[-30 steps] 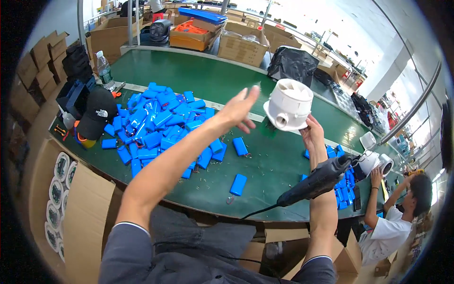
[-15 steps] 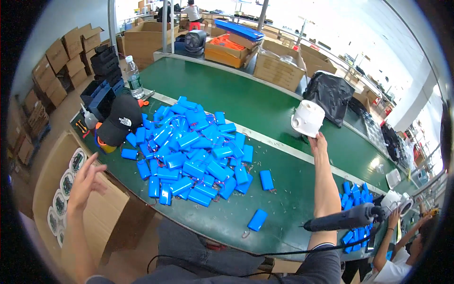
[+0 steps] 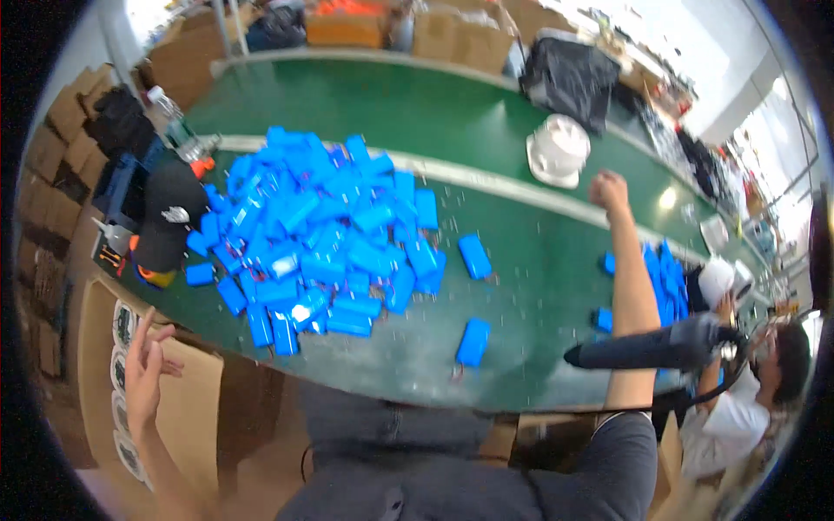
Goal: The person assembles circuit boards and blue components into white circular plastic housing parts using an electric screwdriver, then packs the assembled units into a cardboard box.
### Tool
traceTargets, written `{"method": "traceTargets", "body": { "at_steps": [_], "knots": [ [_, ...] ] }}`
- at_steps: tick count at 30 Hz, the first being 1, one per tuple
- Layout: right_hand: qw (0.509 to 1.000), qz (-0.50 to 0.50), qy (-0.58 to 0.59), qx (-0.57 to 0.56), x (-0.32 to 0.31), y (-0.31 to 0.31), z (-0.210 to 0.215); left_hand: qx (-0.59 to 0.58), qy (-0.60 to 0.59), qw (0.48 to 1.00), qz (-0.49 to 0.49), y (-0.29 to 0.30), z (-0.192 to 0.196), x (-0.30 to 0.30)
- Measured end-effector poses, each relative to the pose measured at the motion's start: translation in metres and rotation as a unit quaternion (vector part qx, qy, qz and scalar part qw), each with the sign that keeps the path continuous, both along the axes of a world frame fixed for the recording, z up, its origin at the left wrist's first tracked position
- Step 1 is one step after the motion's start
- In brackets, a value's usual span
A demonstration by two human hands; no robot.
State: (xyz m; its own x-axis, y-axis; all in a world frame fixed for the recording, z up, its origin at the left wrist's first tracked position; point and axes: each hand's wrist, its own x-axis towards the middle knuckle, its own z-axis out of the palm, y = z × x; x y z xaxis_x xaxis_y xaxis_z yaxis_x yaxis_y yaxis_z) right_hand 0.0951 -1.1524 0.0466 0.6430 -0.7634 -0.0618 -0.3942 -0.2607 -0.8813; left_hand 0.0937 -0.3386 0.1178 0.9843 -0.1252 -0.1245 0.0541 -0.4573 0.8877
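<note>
A white round plastic housing (image 3: 559, 154) stands on the green work surface, beyond the pale strip. Just right of it and apart from it is my right hand (image 3: 611, 189), arm stretched out, fingers curled closed with nothing visible in them. My left hand (image 3: 146, 373) hangs over an open cardboard box (image 3: 193, 408) at the left, fingers spread, holding nothing. Inside that box are several round white parts (image 3: 127, 326) with dark centres. A large heap of blue wrapped battery packs (image 3: 304, 230) covers the left middle, and two packs (image 3: 473, 341) lie separately to its right.
A dark electric screwdriver (image 3: 643, 349) hangs on a cable over my right forearm. More blue packs (image 3: 665, 282) lie at the right, near a co-worker (image 3: 738, 408). A black cap (image 3: 169, 213) and a bottle (image 3: 171, 117) stand left; a black bag (image 3: 571, 78) lies at the back.
My right hand has let go of the white housing, which now stands on the surface, and has drawn away to the right. My left hand stays open over the box. The view has shifted.
</note>
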Motion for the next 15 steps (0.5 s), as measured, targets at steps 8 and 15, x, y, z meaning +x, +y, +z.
{"method": "traceTargets", "body": {
  "at_steps": [8, 15],
  "knots": [
    [0.919, 0.286, 0.162, 0.217, -0.197, 0.195, 0.042, -0.011, -0.037, 0.999, -0.030, -0.014, -0.012, -0.011],
    [0.900, 0.090, 0.100, -0.414, -0.271, 0.276, -0.035, 0.011, -0.028, 0.993, -0.111, -0.061, 0.003, -0.037]
  ]
}}
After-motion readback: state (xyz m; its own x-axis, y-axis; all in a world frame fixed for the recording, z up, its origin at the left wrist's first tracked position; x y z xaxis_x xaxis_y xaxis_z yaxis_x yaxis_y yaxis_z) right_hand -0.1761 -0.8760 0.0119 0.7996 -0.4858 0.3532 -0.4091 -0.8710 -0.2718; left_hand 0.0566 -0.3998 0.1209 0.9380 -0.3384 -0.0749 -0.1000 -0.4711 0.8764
